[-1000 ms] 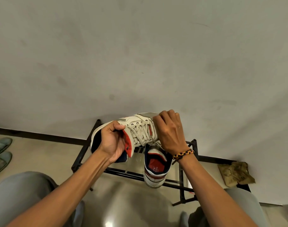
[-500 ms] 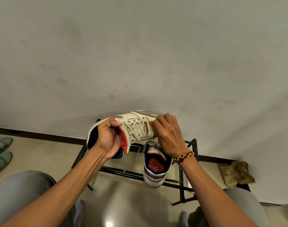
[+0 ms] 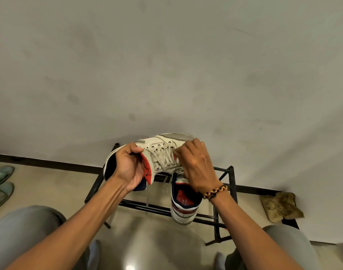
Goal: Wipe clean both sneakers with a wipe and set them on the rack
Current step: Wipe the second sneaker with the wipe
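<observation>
Held shoe (image 3: 162, 152) has risen slightly; left hand (image 3: 127, 170) grips its collar, right hand (image 3: 196, 168) rubs laces, fingers curled, wipe unseen. 1 shoe (image 3: 183, 203) on rack (image 3: 232, 184).

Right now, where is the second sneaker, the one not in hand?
The white sneaker with navy collar and red insole rests on the black metal rack, right of centre, just below the right hand.

I see a black metal rack (image 3: 232, 184) standing on the pale tiled floor (image 3: 49, 184) against the wall — one sneaker (image 3: 183, 203) rests on its bars, heel toward me. Also on the floor: green slippers (image 3: 1, 184) far left, a crumpled brown cloth (image 3: 279, 206) right.
</observation>
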